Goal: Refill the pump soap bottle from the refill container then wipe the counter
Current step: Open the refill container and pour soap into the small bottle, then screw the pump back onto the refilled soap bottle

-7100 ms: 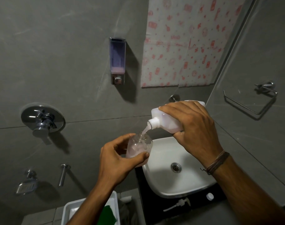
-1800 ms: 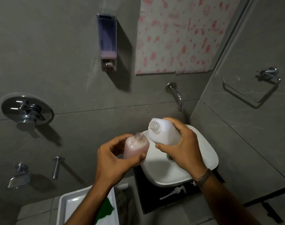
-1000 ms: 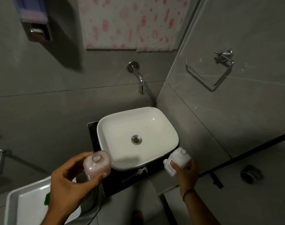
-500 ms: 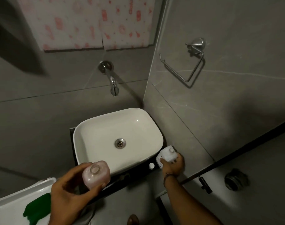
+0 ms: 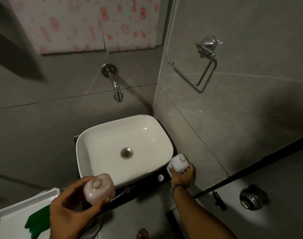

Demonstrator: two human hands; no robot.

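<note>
My left hand (image 5: 69,209) grips the clear soap bottle (image 5: 99,188), which holds pink soap and has an open neck with no pump on it. My right hand (image 5: 182,175) holds the white refill container (image 5: 179,163) upright on the black counter (image 5: 147,184), right of the white basin (image 5: 124,149). A small white cap (image 5: 160,177) lies on the counter just left of the container. The pump head (image 5: 128,189) lies on the counter's front edge, partly hidden by the bottle.
A wall tap (image 5: 116,87) hangs above the basin. A towel ring (image 5: 199,66) is fixed on the right wall. A white tray (image 5: 12,218) with a green cloth (image 5: 37,225) sits at lower left. A floor drain (image 5: 251,198) lies at lower right.
Pouring has stopped. My right hand carried the refill container down and right onto the counter beside the basin. My left hand lowered the soap bottle, and my view swung down and right.
</note>
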